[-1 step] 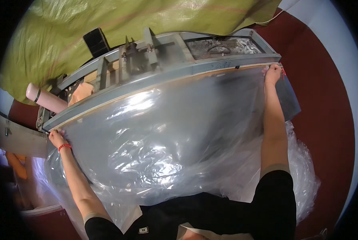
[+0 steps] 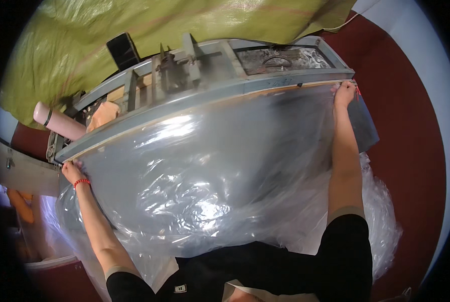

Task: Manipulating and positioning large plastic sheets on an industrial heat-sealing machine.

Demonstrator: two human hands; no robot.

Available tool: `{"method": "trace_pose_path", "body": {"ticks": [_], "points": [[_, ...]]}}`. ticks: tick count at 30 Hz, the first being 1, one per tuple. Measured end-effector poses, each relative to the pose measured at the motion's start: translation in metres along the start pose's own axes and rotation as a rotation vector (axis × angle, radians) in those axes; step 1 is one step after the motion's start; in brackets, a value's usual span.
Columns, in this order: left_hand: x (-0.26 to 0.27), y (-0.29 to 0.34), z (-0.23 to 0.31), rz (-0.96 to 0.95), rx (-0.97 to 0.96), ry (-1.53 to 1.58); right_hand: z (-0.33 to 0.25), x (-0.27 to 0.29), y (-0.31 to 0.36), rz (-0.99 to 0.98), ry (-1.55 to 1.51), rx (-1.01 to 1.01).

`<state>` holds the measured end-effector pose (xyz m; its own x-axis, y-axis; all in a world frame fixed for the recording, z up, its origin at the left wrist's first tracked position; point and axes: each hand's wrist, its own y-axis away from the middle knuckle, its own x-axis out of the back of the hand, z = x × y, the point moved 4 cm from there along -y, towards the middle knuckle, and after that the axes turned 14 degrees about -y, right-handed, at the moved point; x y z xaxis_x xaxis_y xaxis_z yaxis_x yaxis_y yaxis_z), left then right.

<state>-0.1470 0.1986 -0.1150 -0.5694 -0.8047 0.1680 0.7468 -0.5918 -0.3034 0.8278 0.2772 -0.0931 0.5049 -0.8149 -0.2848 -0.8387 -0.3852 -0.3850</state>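
A wide clear plastic sheet (image 2: 225,151) is stretched between my two hands, its upper edge running along the front of a grey metal frame (image 2: 212,93). At the frame's left end, my left hand (image 2: 73,172) pinches one corner of the sheet; a red bead bracelet circles that wrist. My right hand (image 2: 344,94) is closed on the sheet's other corner at the right end of the frame. The sheet hangs toward me, glossy and wrinkled in its lower part. Fingertips of both hands are partly hidden, and a thin tan strip (image 2: 184,111) lines the frame's front edge.
On the frame's left side lie a pink bottle (image 2: 59,121) and a peach cloth (image 2: 104,116). A dark phone (image 2: 123,52) stands behind it. Yellow-green woven sheeting (image 2: 184,22) covers the back. Loose plastic (image 2: 378,221) bunches at the right above the red floor (image 2: 411,126).
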Motion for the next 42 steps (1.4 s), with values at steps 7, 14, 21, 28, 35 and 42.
{"method": "trace_pose_path", "body": {"ticks": [7, 14, 21, 28, 35, 42], "points": [[-0.004, 0.010, 0.009, -0.042, 0.122, 0.041, -0.005, -0.007, 0.005, -0.304, -0.073, -0.207], [0.041, 0.074, 0.091, -0.354, -0.210, -0.243, -0.119, 0.030, 0.046, -0.416, 0.471, 0.138], [0.073, 0.159, 0.172, -0.509, -0.255, -0.048, -0.133, 0.073, 0.022, -0.216, 0.481, 0.503], [0.126, 0.201, 0.195, -0.482, -0.330, -0.121, -0.298, -0.162, 0.377, -1.360, -0.077, 0.408], [0.141, 0.232, 0.234, -0.544, -0.632, -0.394, -0.289, -0.207, 0.558, -2.073, -0.332, 0.085], [0.143, 0.275, 0.162, -1.064, -0.476, -0.468, -0.211, -0.149, 0.433, -1.714, -0.085, -0.220]]}}
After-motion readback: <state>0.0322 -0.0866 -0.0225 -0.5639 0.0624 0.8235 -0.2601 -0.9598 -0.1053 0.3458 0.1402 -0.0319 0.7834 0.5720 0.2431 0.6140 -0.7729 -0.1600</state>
